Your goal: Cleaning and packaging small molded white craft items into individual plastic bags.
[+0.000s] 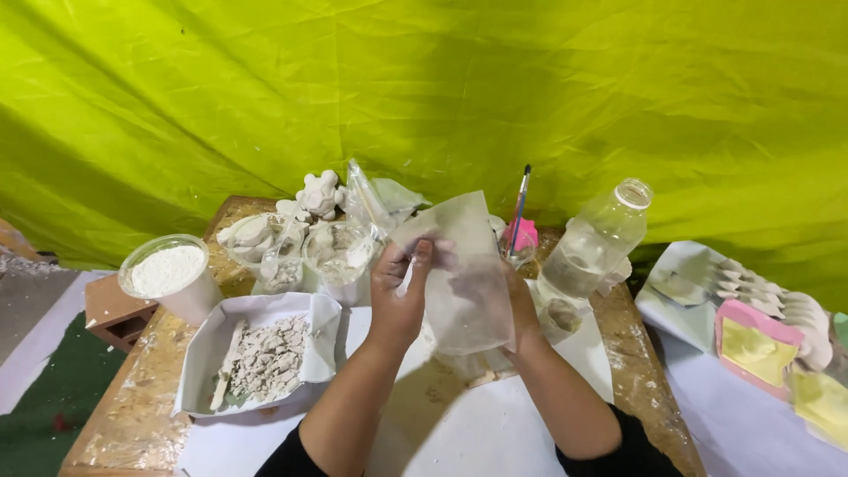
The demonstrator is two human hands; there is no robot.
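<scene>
I observe both hands raised over the middle of the surface (141,415), closed on a translucent plastic bag (464,274). The left hand (399,296) pinches the bag's left edge between thumb and fingers; the right hand (523,309) is largely hidden behind the bag, gripping its right side. The bag hangs nearly flat toward the camera, long axis roughly vertical, upper edge tilted slightly right. Behind it stand a clear cup (340,256), white plaster figures (320,194) and a paintbrush (519,208) upright in a small container. A clear plastic bottle (594,243) stands just right of the bag. To the left lie a tray of pale broken pieces (261,353) and a tub of white powder (168,274).
</scene>
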